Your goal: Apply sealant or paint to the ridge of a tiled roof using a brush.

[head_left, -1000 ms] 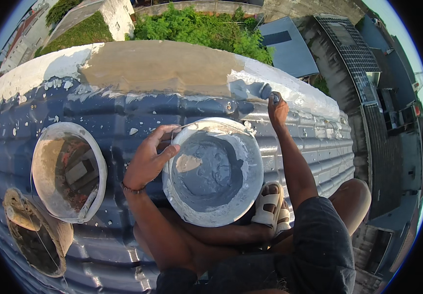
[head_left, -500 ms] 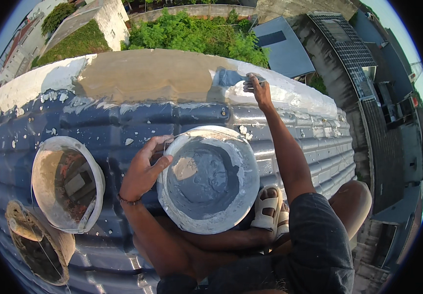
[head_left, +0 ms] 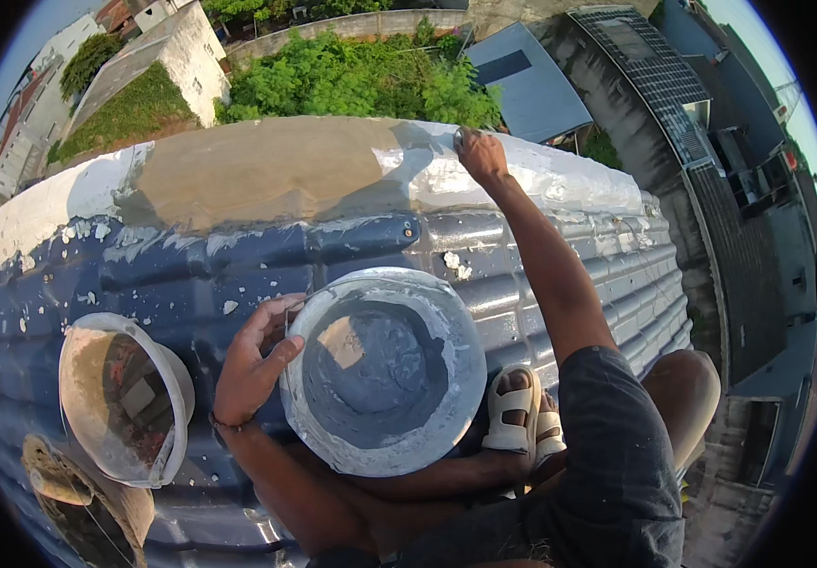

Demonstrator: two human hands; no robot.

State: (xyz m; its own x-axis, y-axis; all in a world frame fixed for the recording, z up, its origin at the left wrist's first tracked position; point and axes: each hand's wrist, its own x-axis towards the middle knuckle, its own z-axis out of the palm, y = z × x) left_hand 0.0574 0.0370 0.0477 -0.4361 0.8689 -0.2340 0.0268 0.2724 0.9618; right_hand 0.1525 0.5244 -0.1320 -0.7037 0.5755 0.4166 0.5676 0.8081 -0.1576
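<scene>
A white bucket (head_left: 470, 379), its inner wall smeared with grey, stands in front of me holding wet grey mortar (head_left: 380, 369). My left hand (head_left: 255, 364) steadies it at the left side, thumb and fingers on the rim. Farther off, my right hand (head_left: 482, 159) is closed at the top of the ridge (head_left: 257, 175), round a grey-smeared spreading tool (head_left: 458, 139) that my fingers mostly hide. Beside that hand the ridge is white and rough with a wet grey patch; to the left it carries a smooth brownish-grey coat.
Dark blue roof tiles (head_left: 266, 251) slope beneath me, dotted with white crumbs. At the left stands another bucket (head_left: 177, 407) with rubble inside, and a dirty, cement-crusted container (head_left: 134, 502) nearer me. Beyond the ridge the roof drops off to trees (head_left: 333, 80) and lower buildings. My sandalled foot (head_left: 515, 407) is right of the mortar bucket.
My right hand has moved slightly left and up to the ridge's far edge. The grey smear beside it is now thinner and spread upward. My left hand stays on the bucket; the view has shifted a little.
</scene>
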